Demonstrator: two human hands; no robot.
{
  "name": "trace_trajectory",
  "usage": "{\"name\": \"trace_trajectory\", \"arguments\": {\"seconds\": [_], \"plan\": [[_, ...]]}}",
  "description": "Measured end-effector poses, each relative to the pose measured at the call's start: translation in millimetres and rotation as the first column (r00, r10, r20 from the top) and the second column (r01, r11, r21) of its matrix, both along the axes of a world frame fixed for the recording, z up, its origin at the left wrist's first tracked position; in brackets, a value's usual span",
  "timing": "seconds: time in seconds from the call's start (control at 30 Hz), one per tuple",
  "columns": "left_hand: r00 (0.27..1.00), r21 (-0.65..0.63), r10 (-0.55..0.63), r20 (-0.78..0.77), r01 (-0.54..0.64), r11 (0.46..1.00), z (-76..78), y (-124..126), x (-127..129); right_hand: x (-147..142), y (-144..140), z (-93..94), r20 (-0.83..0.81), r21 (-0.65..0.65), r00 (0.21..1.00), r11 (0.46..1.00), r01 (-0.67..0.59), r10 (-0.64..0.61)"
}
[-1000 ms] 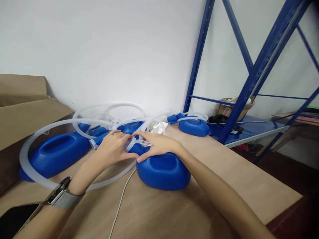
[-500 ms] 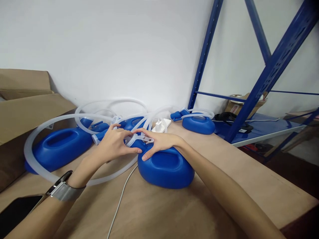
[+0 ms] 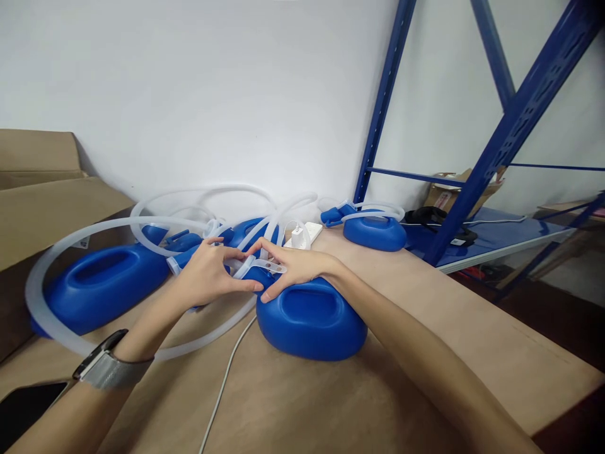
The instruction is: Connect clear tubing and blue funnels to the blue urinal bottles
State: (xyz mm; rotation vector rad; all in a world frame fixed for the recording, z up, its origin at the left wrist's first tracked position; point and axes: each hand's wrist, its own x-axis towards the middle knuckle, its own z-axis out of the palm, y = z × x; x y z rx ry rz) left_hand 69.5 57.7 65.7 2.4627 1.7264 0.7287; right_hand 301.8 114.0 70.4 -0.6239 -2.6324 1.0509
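A squat blue plastic bottle (image 3: 309, 331) with a recessed grip lies on the table in front of me. Its neck, pointing left, carries a translucent white cap (image 3: 244, 267) with a perforated strap (image 3: 270, 266). My left hand (image 3: 210, 271) is curled around the cap from the left, thumb on the blue neck. From the right, my right hand (image 3: 293, 268) wraps thumb and fingers about the neck, beside the strap. The fingertips of both hands meet near the cap, so part of it is hidden. A translucent hose (image 3: 42, 271) loops behind and left of my hands.
More blue bottles with hoses lie on the table: one at left (image 3: 108, 284), one at back right (image 3: 373, 234). A cardboard box (image 3: 57, 205) stands at the left, a phone (image 3: 28, 410) below it. Behind are a white plug (image 3: 297, 237) and a blue metal rack (image 3: 472, 183).
The whole view has shifted slightly, so most things sit a little further left. Both hands stay around the bottle's neck and cap, with hardly any change in their grip.
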Motion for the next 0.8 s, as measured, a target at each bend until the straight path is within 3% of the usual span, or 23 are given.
{"name": "trace_trajectory", "arguments": {"seconds": [0.33,0.47,0.67,0.8], "plan": [[0.988,-0.001,-0.085,-0.132,0.086,0.996,9.3,-10,6,4,-2,-5.0,-0.023,-0.049,1.000,0.999,0.017,-0.018],[0.990,-0.012,-0.142,0.007,0.142,0.990,11.2,-19,15,6,0,-5.8,-0.136,-0.101,0.990,0.993,-0.059,0.045],[0.985,-0.058,-0.078,0.151,0.087,0.995,3.2,-17,29,9,10,-18.0,-0.281,-0.360,0.958,0.919,-0.159,0.056],[0.983,-0.062,-0.087,0.159,0.098,0.993,-3.0,-12,29,10,17,-27.2,-0.231,-0.355,0.969,0.919,-0.171,0.091]]}}
